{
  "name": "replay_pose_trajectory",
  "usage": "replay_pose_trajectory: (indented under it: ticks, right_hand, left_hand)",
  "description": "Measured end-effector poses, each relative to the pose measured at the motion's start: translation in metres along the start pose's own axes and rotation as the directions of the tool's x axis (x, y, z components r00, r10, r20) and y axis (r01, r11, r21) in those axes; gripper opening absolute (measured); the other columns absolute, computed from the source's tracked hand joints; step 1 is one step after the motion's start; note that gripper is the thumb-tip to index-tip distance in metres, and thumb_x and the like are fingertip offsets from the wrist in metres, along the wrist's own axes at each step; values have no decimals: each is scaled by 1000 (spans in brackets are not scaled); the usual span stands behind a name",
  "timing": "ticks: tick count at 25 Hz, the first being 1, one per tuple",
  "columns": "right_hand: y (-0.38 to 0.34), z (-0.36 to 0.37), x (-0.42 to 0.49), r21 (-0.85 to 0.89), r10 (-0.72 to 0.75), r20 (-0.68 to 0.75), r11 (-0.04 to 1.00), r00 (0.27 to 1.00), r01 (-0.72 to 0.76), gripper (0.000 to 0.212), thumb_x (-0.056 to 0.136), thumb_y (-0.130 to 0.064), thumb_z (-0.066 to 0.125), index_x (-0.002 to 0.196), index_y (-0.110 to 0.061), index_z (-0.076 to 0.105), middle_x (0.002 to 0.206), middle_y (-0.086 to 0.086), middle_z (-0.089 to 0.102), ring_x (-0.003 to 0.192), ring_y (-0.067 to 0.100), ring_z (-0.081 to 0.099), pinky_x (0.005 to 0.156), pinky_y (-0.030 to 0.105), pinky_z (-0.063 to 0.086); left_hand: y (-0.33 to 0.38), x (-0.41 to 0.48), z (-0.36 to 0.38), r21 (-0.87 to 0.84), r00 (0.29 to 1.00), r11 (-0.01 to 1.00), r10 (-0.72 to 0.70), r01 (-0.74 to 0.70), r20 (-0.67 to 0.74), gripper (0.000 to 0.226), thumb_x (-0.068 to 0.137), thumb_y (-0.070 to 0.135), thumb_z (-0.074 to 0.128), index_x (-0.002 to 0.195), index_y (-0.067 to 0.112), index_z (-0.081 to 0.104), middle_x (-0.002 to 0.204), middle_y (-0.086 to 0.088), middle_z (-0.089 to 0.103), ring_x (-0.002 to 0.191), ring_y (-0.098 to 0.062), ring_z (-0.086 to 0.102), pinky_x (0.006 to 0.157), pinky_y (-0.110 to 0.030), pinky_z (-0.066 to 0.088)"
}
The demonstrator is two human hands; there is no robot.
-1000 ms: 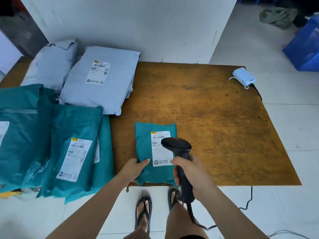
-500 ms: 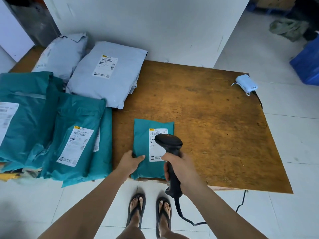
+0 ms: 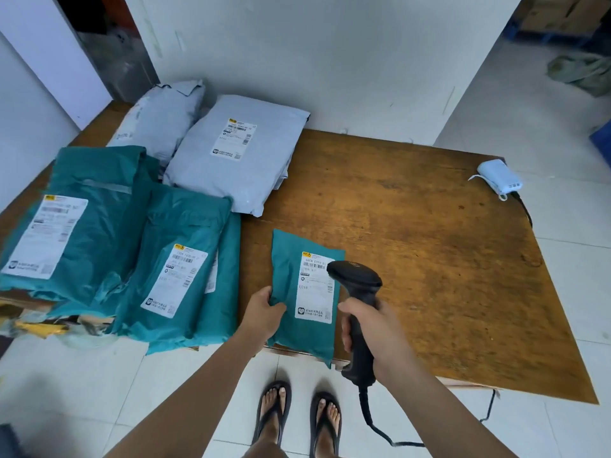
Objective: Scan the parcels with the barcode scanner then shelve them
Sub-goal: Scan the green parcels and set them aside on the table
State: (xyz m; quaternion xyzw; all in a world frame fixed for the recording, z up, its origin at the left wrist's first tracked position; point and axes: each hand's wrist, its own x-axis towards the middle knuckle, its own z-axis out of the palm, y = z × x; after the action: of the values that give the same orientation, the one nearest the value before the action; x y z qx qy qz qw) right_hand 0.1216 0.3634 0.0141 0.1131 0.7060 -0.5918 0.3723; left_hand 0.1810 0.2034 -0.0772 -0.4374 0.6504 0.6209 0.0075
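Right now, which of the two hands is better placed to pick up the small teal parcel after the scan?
Probably the left. The left hand grips the small teal parcel at its left edge; the right hand is full, wrapped round the barcode scanner aimed at the label.

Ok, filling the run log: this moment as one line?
step: scanning | left hand: holds small teal parcel on wooden table | right hand: grips barcode scanner over its label

The small parcel [image 3: 287, 276] was teal green, with a white label [image 3: 314, 292] printed in black. The scanner [image 3: 357, 276] was black. The worktop [image 3: 429, 259] was brown wood with dark spots. The big parcel [image 3: 205, 180] at the back was pale grey. The little box [image 3: 499, 178] was light blue. The floor [image 3: 578, 276] had white tiles.
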Motion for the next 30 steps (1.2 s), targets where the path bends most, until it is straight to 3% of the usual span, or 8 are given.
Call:
replay_pose_trajectory:
  ticks: [6, 9, 13, 16, 21, 25, 28, 30]
  right_hand:
    - [-15, 8, 9, 27, -42, 2, 999, 999, 41, 6, 86, -8, 62, 84, -6, 56, 50, 8, 51, 38, 20, 43, 44, 28, 39]
    - [-14, 18, 13, -10, -34, 60, 999, 998, 34, 8, 86, -7, 62, 81, -4, 56, 50, 9, 51, 36, 20, 43, 44, 28, 39]
    - [-12, 28, 19, -95, -35, 120, 994, 992, 46, 18, 85, -8, 62, 70, -3, 54, 50, 11, 51, 36, 21, 42, 48, 31, 39]
    - [-15, 32, 24, -108, -29, 109, 993, 994, 41, 13, 85, -8, 63, 75, -2, 56, 50, 10, 52, 36, 20, 43, 48, 30, 40]
    - [-29, 34, 35, -96, -1, 73, 995, 997, 8, 11, 86, -7, 62, 80, -2, 55, 49, 9, 52, 36, 20, 43, 46, 28, 39]
    - [-54, 38, 44, -136, -42, 74, 989, 996, 52, 16, 86, -9, 63, 75, -2, 54, 48, 10, 51, 37, 21, 42, 46, 27, 40]
    - [-82, 46, 51, -147, -112, 88, 981, 990, 124, 13, 88, -9, 62, 78, -6, 54, 49, 10, 51, 38, 21, 42, 44, 26, 41]
    - [-99, 47, 55, -133, -136, 83, 980, 987, 146, 10, 88, -7, 61, 81, -9, 55, 51, 10, 50, 39, 22, 42, 44, 27, 42]
  left_hand:
    - [30, -3, -114, 22, 942, 983, 179, -180, -284, 15, 80, -1, 56, 78, 14, 58, 82, -13, 64, 77, -24, 56, 74, -43, 50]
    - [33, 0, -167, 240, 867, 967, 188, -83, -462, 18, 83, -5, 51, 97, 7, 52, 89, -15, 59, 82, -29, 54, 68, -39, 43]
    - [12, 6, -161, 870, 868, 392, 265, 300, -419, 76, 85, 8, 52, 146, 0, 9, 141, -30, 33, 129, -42, 38, 99, -48, 40]
    - [0, 22, -133, 938, 774, 330, 566, 102, -284, 73, 84, 10, 52, 149, 6, 18, 154, -27, 14, 144, -40, 14, 115, -50, 10]
    - [13, 45, -111, 949, 936, 281, 276, 140, -220, 83, 92, 59, 27, 150, 9, -4, 157, -24, -5, 145, -41, -1, 116, -54, 10]
    - [81, 65, -109, 851, 826, 518, 514, -85, -230, 67, 85, 43, 58, 133, -1, 44, 137, -25, 45, 125, -40, 45, 101, -47, 37]
    - [141, 111, -108, 186, 956, 980, 120, -71, -268, 30, 87, 26, 60, 103, 2, 52, 106, -18, 52, 88, -30, 55, 76, -34, 44]
    - [162, 140, -103, -258, 979, 956, -174, 142, -105, 34, 86, 25, 63, 108, 3, 49, 101, -17, 50, 81, -27, 55, 74, -35, 48]
